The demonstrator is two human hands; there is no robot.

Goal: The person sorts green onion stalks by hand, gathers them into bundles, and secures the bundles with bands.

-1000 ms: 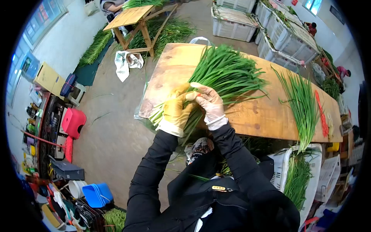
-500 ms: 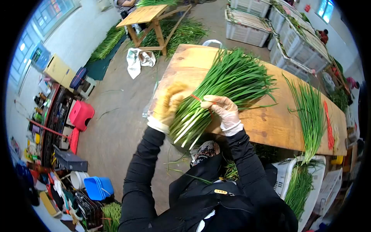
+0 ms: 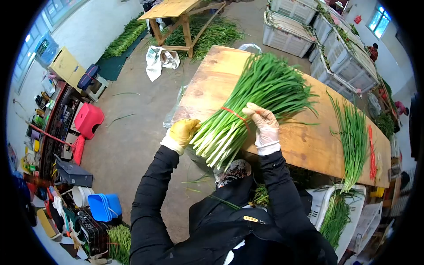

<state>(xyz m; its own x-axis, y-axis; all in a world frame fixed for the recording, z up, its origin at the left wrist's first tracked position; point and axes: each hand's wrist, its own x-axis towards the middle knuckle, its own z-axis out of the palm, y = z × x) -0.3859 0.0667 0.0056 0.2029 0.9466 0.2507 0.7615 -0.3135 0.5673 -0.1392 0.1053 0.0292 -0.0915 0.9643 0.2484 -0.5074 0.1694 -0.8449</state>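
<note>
Curling lower now; left hand (image 3: 183, 133) beside stems (image 3: 215, 142)

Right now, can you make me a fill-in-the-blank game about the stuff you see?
The band around the big bunch is ____.
The left hand wears a ____ glove.
The square bucket is ____.
The table under the big bunch is made of ____.

Missing words: red; yellow; blue; wood.

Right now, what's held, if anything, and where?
The right hand is at the red tie around the leafy bundle, the left hand by its pale stem ends; whether either grips is unclear.
</note>
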